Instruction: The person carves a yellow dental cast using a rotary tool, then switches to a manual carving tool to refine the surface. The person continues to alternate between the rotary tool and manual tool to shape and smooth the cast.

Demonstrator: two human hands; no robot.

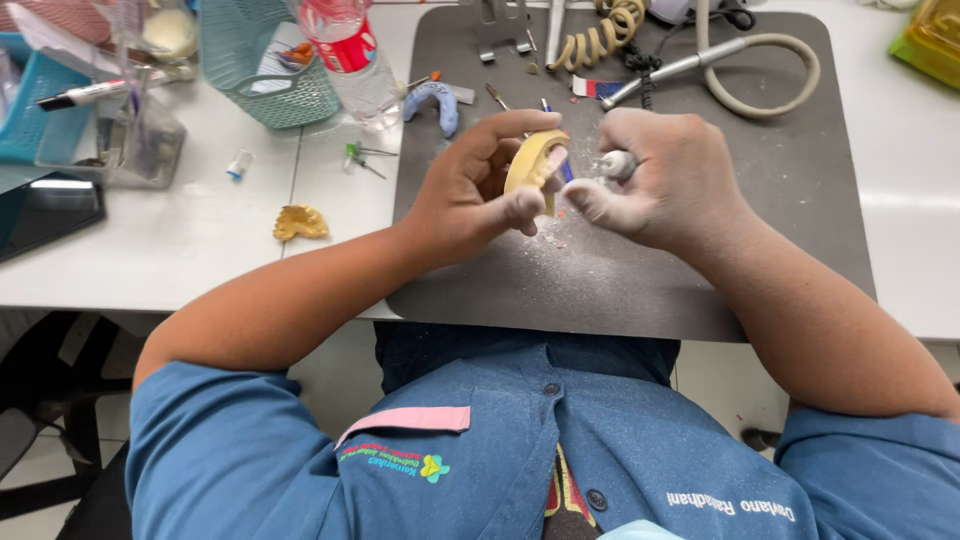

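Observation:
My left hand (470, 190) grips a yellow dental cast (530, 162), held upright over the dark grey mat (780, 170). My right hand (655, 180) is dusted white and closed around a grey handpiece (618, 164), whose tip meets the cast. White dust and small pink chips lie on the mat below both hands.
A second yellow cast piece (300, 222) lies on the white table at left. A blue tray (434, 103), a plastic bottle (345, 55), a teal basket (255, 70), small burs (362, 158), a marker (85, 94) and a coiled cord (600, 40) sit behind. A beige hose (760, 60) loops at the mat's back.

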